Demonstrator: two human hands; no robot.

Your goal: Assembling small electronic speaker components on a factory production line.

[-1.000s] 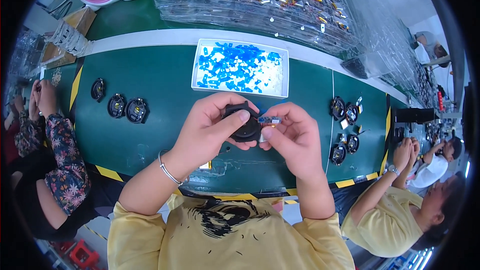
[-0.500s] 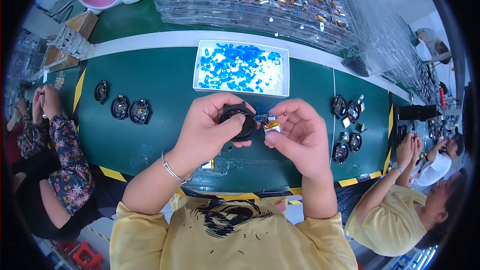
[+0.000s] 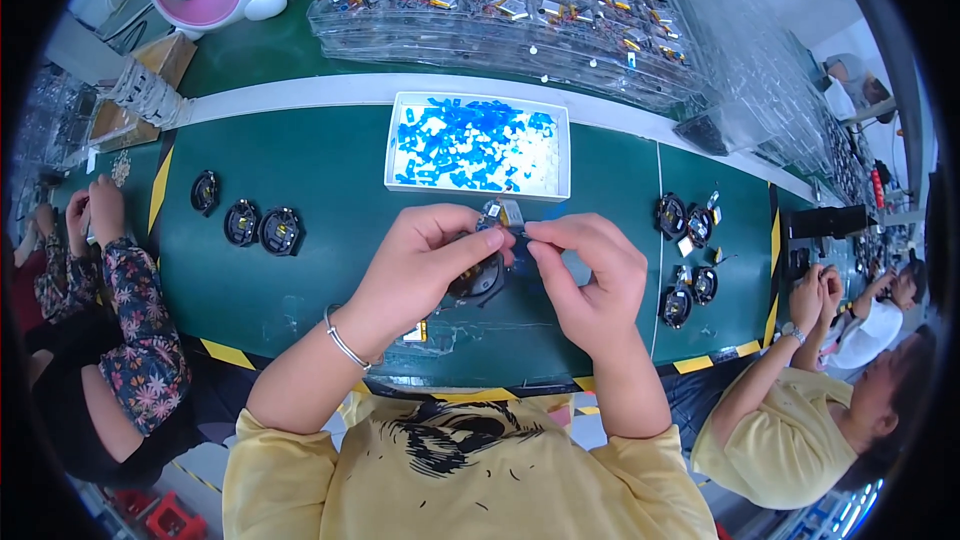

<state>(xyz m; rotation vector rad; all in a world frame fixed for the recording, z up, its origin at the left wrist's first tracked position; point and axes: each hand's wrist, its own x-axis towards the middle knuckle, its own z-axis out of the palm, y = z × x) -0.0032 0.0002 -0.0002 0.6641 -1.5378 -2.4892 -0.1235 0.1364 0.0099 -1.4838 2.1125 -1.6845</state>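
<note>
My left hand (image 3: 425, 258) grips a round black plastic housing (image 3: 478, 278), with the thumb lying across its upper part. A small circuit board with a silvery battery (image 3: 510, 212) sticks out beyond the left fingertips, at the far edge of the housing. Close against it on the right, my right hand (image 3: 592, 275) pinches thumb and forefinger together; what lies between them is too small to make out, though something blue shows there. Beyond both hands stands a white box (image 3: 392, 172) holding many small blue pieces (image 3: 465, 145).
Three black housings (image 3: 241, 222) lie at left; several more with boards and batteries (image 3: 675, 306) lie at right. Clear trays of batteries and wires (image 3: 490, 0) are stacked at the back. A yellow-tipped battery (image 3: 416, 331) rests by my left wrist. Co-workers (image 3: 800, 410) sit on both sides.
The board and battery, held in my right hand before, now sit beyond my left fingertips. My right hand has closed into a pinch beside the housing, which is tilted differently.
</note>
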